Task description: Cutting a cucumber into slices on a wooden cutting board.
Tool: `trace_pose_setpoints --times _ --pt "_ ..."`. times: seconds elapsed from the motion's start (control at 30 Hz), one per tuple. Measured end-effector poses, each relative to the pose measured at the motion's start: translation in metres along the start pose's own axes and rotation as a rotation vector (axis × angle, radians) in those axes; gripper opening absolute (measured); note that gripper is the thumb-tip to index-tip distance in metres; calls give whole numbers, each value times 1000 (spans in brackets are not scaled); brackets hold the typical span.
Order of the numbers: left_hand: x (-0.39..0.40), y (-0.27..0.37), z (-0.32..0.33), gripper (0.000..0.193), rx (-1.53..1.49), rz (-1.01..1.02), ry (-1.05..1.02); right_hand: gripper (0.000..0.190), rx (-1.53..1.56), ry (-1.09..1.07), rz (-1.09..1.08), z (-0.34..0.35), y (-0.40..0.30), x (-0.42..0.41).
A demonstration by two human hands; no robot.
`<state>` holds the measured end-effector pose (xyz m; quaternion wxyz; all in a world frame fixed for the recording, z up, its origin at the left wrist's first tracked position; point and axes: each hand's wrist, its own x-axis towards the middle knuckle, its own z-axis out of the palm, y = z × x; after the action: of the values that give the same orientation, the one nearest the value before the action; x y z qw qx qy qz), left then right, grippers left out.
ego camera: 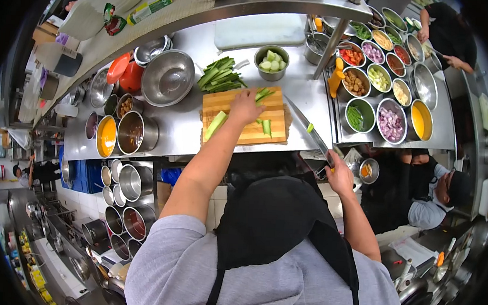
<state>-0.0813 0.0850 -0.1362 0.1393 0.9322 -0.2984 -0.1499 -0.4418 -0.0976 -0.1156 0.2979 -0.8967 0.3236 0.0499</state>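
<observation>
My right hand (340,175) grips the handle of a long kitchen knife (312,127), blade slanting up and left beside the board; a small green scrap (310,127) clings to it. My left hand (246,107) is over the wooden cutting board (228,134), fingertips by green vegetable strips (264,95); whether it holds any is hidden. A pale green vegetable length (216,125) lies on the board's left, and a cut green piece (267,128) lies right of my left hand. Behind the board are a pile of green strips (220,76) and a metal pot of pale green chunks (272,62).
A steel bowl (167,78) and a pot of brown sauce (132,135) stand left. Several metal containers, including one of chopped purple onion (391,121), crowd the right. A shelf post (330,49) rises behind. Co-workers (448,37) (431,201) are at the right.
</observation>
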Motion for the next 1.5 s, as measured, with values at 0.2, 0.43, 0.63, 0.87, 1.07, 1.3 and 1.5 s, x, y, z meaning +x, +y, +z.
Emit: trace_pose_setpoints --times 0.2,0.43,0.63,0.87,1.07,1.3,1.5 --pt "-49 42 -11 98 89 -14 -85 65 -168 -33 -1 -30 -2 -8" --pt "-31 8 12 100 28 81 -63 62 -201 -53 -50 -19 19 -17" --pt "-44 39 -24 81 11 286 118 65 -221 -89 -85 -23 12 -12" --pt "-97 96 7 36 -110 809 48 70 -179 -24 -210 -34 -11 7" --pt "-78 65 13 20 -250 772 -14 70 -211 -41 -238 -50 -29 11" --pt "-46 11 16 13 -342 407 335 64 -172 -99 -142 -49 -11 -3" --pt "-49 8 9 52 -87 145 307 75 -162 -147 -59 -37 7 -25"
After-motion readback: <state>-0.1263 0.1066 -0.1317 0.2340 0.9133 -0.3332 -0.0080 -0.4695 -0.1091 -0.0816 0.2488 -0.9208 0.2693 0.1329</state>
